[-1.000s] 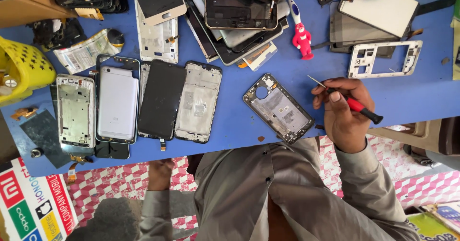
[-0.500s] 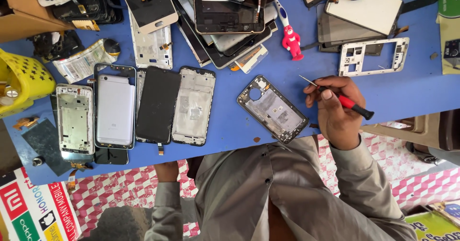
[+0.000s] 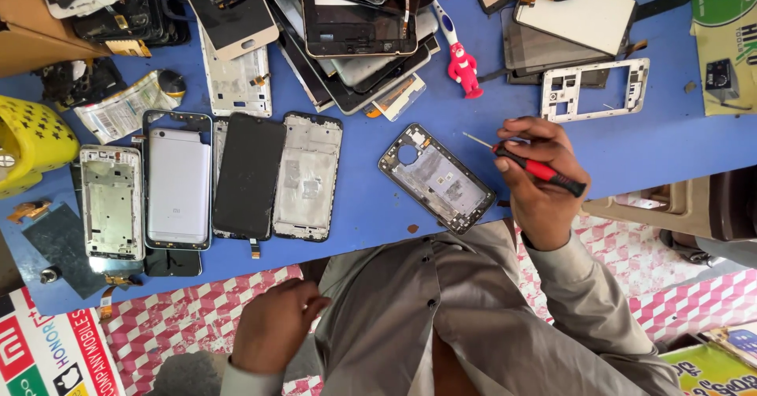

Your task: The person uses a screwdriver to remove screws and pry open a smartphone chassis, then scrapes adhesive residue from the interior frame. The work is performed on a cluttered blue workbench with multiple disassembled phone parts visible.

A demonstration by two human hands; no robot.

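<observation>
The person's right hand (image 3: 544,183) is closed around a red-handled precision screwdriver (image 3: 536,169), its thin metal tip pointing left toward an opened phone frame (image 3: 436,178) that lies tilted on the blue table (image 3: 371,207), just left of the hand and not touching it. The left hand (image 3: 272,337) rests low at the near edge, below the table, fingers loosely curled and holding nothing that can be seen.

The phone frame looks light, thin and stiff, likely easy to bend or scratch at its exposed inner plate; its outer rim seems the safest place to grip. The screwdriver is slim and light, best pinched at the handle as it is now.

To the left lies a row of phone backs and a black screen panel (image 3: 249,177); a small red figure toy (image 3: 465,69) stands farther away.

Compared with half a second ago, the right hand and screwdriver sit in nearly the same place beside the frame, and the left hand has come more fully into view.
</observation>
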